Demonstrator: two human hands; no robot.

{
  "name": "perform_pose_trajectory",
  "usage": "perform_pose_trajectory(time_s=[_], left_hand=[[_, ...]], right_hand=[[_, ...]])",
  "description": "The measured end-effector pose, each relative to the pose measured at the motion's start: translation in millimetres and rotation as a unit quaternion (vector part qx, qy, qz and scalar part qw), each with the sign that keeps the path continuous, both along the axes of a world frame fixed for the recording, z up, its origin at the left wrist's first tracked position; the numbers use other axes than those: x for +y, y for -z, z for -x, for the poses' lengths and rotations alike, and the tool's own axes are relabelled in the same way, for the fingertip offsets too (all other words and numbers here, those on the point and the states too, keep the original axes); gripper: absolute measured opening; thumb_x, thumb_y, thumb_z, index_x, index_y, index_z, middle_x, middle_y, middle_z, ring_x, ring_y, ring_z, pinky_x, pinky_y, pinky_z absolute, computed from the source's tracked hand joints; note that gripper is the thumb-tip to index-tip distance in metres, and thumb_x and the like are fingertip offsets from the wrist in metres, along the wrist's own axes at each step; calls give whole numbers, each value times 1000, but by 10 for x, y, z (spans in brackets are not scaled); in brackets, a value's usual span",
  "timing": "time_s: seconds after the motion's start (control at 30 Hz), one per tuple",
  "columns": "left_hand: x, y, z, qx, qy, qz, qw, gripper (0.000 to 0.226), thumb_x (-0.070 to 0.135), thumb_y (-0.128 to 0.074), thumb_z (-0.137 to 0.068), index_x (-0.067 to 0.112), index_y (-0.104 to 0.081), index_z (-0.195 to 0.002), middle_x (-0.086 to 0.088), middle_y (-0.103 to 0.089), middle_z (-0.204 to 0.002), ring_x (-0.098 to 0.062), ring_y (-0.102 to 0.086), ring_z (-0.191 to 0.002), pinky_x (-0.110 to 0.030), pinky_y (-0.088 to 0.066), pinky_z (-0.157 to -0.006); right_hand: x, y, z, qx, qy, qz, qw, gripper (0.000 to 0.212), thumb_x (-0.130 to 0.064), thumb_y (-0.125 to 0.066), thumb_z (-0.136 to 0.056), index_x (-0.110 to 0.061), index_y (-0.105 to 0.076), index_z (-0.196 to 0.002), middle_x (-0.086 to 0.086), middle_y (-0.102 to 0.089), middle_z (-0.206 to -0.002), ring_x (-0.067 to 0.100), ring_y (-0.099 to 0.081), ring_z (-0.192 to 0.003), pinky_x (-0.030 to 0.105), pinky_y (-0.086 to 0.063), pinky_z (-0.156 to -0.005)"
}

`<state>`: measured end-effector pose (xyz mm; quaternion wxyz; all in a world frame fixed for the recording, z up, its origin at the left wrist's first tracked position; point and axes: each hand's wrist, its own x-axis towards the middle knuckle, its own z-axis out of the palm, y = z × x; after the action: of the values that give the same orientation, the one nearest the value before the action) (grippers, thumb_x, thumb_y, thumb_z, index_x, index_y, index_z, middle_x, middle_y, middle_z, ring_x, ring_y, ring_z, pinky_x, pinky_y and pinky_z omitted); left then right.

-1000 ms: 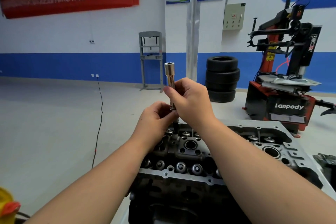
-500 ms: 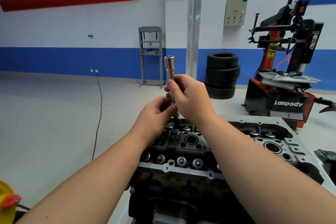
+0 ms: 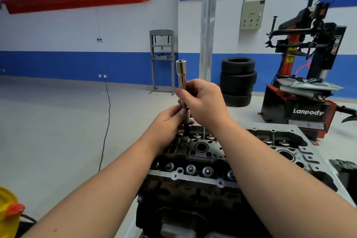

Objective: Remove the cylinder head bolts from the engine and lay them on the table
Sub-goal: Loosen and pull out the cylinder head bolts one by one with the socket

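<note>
The engine's cylinder head (image 3: 201,152) lies in front of me, dark with a silver rim and rows of valve springs. A long shiny socket extension (image 3: 181,75) stands upright above its far left part, open end up. My right hand (image 3: 204,100) grips its middle from the right. My left hand (image 3: 168,121) pinches the lower shaft just under it. A dark thin rod continues from the tool down into the head; its lower end is hidden. A second thin bolt shank (image 3: 204,131) sticks up beside it.
A red tyre changer (image 3: 307,91) stands to the right behind the engine. Stacked tyres (image 3: 237,81) and a grey press frame (image 3: 162,60) are at the blue-striped wall. A black cable (image 3: 107,121) runs across the floor at left. A yellow container (image 3: 8,216) is at lower left.
Both hands keep their hold on the upright tool over the head. The view has shifted slightly; the hands and tool sit about where they were.
</note>
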<state>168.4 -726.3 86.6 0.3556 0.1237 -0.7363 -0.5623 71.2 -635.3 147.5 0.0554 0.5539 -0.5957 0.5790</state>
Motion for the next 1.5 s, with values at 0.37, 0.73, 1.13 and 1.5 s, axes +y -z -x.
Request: perform_pose_trajectory(time_s=[0.37,0.73,1.13,1.5], left_hand=[[-16,-19,27,23,-68,23,997,29,35,-81,-87,12,-65,-93,-19,-72,-89,-29,-67,-78,-47,-52,-74],[-32,-10,2,22,-34,26,999,22,37,-70,-96,18,-72,-105,-13,-77,-100,-39,-71,-101,-58,-56,-97],[-31,10,-5,20,-29,24,999,22,35,-54,-104,27,-73,-114,-7,-79,-105,-24,-75,-102,-45,-58,-95],[-8,-8,30,16,-16,16,1000,23,37,-58,-103,24,-70,-118,-5,-77,-104,-16,-73,-96,-30,-56,-82]], right_hand=[[-61,-4,-50,3,47,34,998,25,-31,-77,-86,-12,-61,-86,-6,-58,-68,12,-57,-65,36,-53,-67],[-43,5,-49,-20,-14,1,1000,20,-30,-68,-94,-16,-63,-107,-7,-70,-86,6,-68,-81,33,-58,-78],[-29,-6,-28,-11,-16,7,1000,18,-25,-62,-99,-10,-69,-106,0,-73,-85,9,-71,-80,38,-59,-77],[-22,-37,-33,-72,-45,10,996,15,-20,-66,-96,-6,-71,-98,11,-72,-82,25,-71,-74,39,-60,-62]])
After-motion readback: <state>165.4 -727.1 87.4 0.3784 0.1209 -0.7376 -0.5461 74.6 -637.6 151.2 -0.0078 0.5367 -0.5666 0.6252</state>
